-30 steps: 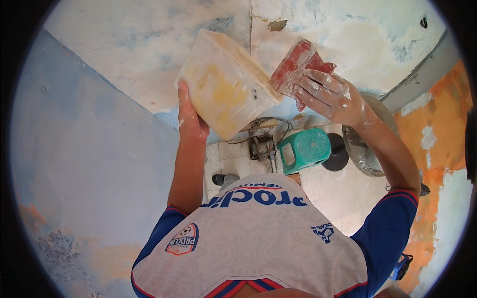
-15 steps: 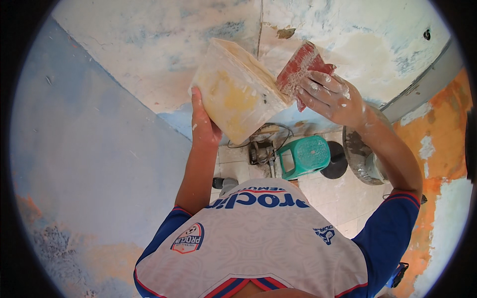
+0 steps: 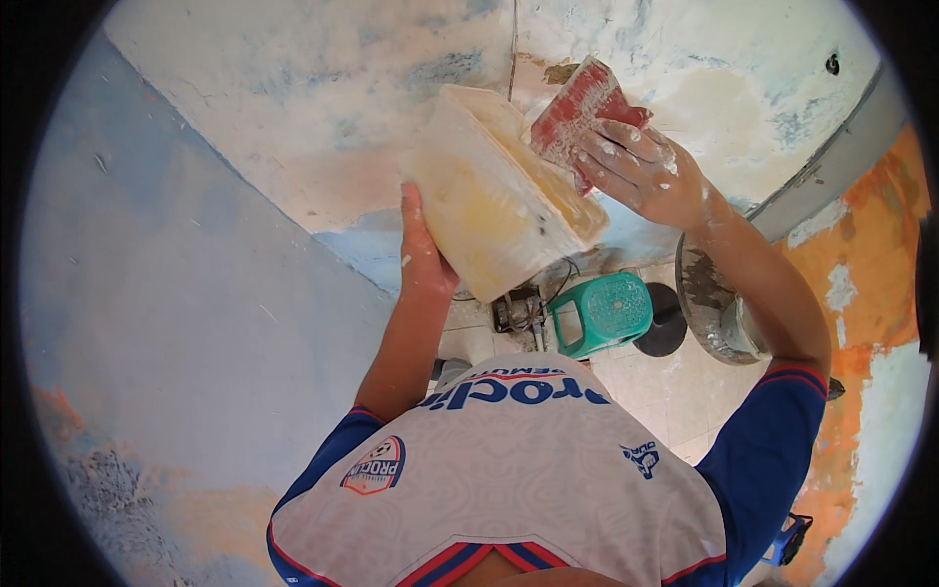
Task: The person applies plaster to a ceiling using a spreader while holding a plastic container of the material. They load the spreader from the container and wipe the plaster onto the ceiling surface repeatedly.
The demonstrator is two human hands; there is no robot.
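Observation:
My left hand [image 3: 427, 249] supports a pale, rectangular plastic tub [image 3: 489, 210] from its left side and underside, thumb along the wall. Yellowish patches and white smears mark the tub, which is tilted, with its mouth toward the wall ahead; most of the inside is hidden. In my right hand [image 3: 650, 178], whose fingers are spattered with white paste, is a red flat scraper [image 3: 585, 110] coated in the same paste. The scraper sits at the tub's upper right rim; whether it touches the rim I cannot tell.
Patchy, skimmed wall [image 3: 342, 108] rises ahead, and a bluish wall [image 3: 186, 284] stands on the left. On the tiled floor are a green stool [image 3: 608, 308], a dark round object [image 3: 663, 321], a large round basin [image 3: 706, 293] and a dirty machine with a cable [image 3: 516, 311]. Orange wall [image 3: 861, 264] lies right.
The tub has shifted right and slightly down with my left hand. My right hand and the scraper have moved a little up and left, over the tub's rim.

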